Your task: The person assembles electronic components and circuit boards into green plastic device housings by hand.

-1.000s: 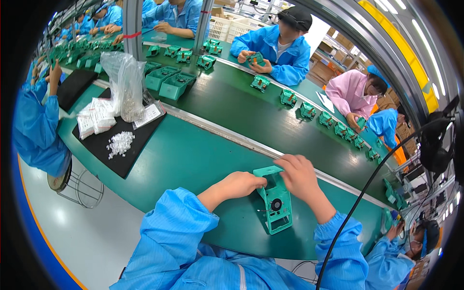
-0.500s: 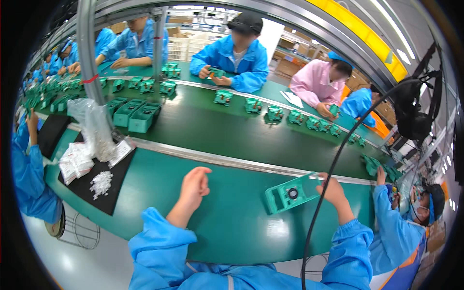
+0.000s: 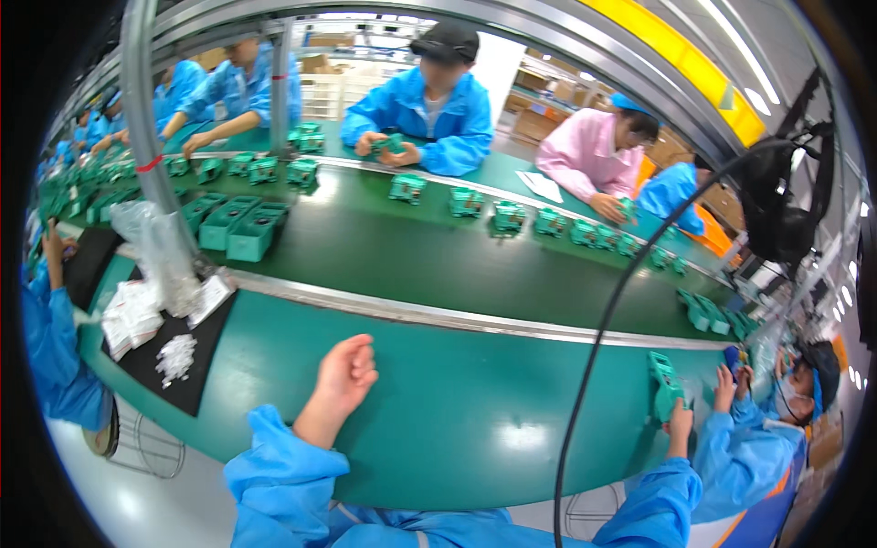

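My left hand (image 3: 347, 374) rests on the green worktable (image 3: 475, 411) in front of me, fingers loosely apart and holding nothing. My right hand (image 3: 678, 424) is stretched far to the right along the table and grips a green plastic housing (image 3: 664, 384) from below, holding it upright near the table's right end. Just beyond that housing a neighbouring worker in a blue coat has raised a hand (image 3: 726, 384) close to it.
A dark conveyor belt (image 3: 438, 265) behind the table carries several green housings. At the left lie a black mat (image 3: 187, 352) with small white parts, white packets (image 3: 128, 315), a plastic bag (image 3: 164, 251) and green bins (image 3: 242, 228). A black cable (image 3: 594, 356) hangs across.
My right hand has carried the green housing from right in front of me out to the far right. My left hand let go of it and stays on the table.
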### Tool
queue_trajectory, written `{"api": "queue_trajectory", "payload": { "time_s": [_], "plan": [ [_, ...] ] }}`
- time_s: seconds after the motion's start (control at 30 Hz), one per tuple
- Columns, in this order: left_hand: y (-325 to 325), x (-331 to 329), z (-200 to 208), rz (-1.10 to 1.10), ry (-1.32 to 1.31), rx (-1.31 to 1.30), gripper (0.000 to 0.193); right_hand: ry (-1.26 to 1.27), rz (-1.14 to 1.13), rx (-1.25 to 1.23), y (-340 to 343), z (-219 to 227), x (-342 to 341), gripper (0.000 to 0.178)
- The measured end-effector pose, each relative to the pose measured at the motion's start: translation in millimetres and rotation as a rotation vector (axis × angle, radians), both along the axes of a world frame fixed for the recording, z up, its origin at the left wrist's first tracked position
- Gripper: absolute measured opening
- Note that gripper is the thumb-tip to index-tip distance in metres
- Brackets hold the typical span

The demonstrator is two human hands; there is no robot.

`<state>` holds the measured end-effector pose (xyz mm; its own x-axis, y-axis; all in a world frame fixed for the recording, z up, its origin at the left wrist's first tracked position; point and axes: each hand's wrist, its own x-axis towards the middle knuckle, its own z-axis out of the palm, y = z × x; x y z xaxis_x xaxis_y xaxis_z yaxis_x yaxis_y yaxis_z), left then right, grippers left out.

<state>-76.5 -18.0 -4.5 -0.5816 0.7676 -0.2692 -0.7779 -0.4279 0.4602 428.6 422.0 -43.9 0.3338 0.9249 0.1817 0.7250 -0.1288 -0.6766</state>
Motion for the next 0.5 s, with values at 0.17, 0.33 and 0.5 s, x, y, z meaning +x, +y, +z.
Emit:
{"api": "queue_trajectory", "payload": {
  "time_s": [0.17, 0.33, 0.5],
  "plan": [
    [2, 8, 3, -0.146, 0.128, 0.085, 0.034, -0.180, 0.078, 0.052, -26, 36, -62, 0.056],
    [5, 11, 17, -0.243, 0.189, 0.197, 0.045, -0.176, 0.739, 0.311, -148, 78, -221, 0.030],
    [-13, 5, 11, -0.338, 0.223, 0.290, 0.047, 0.301, 1.670, -0.032, -308, 84, -370, 0.018]
  ]
}}
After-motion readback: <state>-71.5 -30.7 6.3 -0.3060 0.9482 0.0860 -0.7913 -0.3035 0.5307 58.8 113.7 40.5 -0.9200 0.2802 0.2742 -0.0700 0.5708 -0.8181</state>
